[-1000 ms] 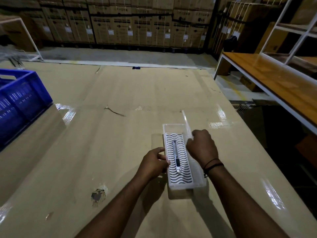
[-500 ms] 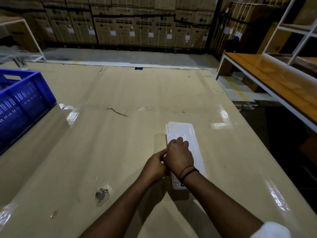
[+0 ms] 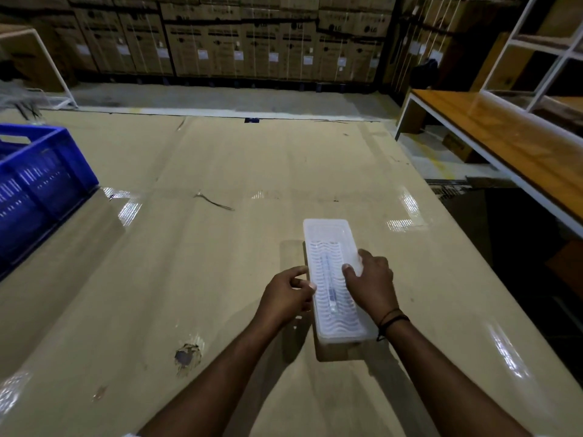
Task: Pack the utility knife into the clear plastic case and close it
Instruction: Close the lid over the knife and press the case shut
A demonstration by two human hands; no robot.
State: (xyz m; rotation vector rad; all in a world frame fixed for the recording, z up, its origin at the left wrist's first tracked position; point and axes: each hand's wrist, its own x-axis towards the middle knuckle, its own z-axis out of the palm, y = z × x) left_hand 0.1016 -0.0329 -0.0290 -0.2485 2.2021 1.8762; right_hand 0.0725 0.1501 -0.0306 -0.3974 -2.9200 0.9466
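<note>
The clear plastic case (image 3: 329, 234) lies lengthwise on the beige table with its lid down over it. Through the lid I make out the wavy white insert and the slim utility knife (image 3: 330, 288) lying along the middle. My left hand (image 3: 287, 294) touches the case's left long edge with its fingertips. My right hand (image 3: 372, 282) rests on the right side of the lid, thumb on top and fingers over the right edge. A dark band circles my right wrist.
A blue slatted crate (image 3: 38, 181) stands at the table's left edge. The table top (image 3: 189, 279) has a torn spot (image 3: 187, 357) near the front left. A wooden bench with a white frame (image 3: 504, 143) is to the right; stacked cartons line the back wall.
The open case with the knife exposed has been covered by its lid. My right hand moved from the case's left-middle over to its right side, and my left hand stayed at the left edge.
</note>
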